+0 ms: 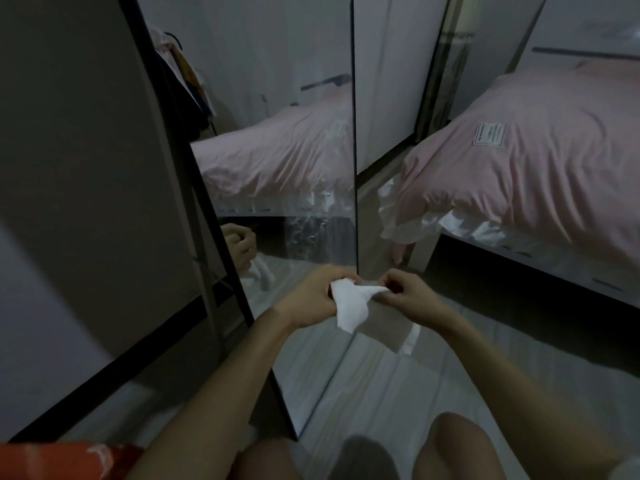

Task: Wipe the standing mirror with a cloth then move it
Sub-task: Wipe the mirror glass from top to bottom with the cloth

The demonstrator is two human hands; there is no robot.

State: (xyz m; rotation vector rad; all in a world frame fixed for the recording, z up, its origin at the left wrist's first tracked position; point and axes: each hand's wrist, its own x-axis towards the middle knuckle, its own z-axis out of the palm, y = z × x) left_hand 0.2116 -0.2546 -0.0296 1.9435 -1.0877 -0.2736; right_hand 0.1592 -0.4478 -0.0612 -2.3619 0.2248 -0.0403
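Centre frame: left hand [311, 296] and right hand [405, 292] each pinch an end of a white cloth [349, 303] | standing mirror [287, 188] upright just behind, left-centre | pink bed [540, 161] at right

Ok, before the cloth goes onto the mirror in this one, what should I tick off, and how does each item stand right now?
1. Cloth in hand: ok. The left hand grips the white cloth; the right hand pinches its other end.
2. Cloth bunched into a wiping pad: not ok, it is stretched between both hands.
3. Cloth on the glass: not ok, it is held in front of the standing mirror.
4. Dirt to target: ok, smudges show in the lower glass.
5. Mirror steady: cannot tell, its base is hardly visible.
6. Room to move it: cannot tell, the bed stands close on the right.
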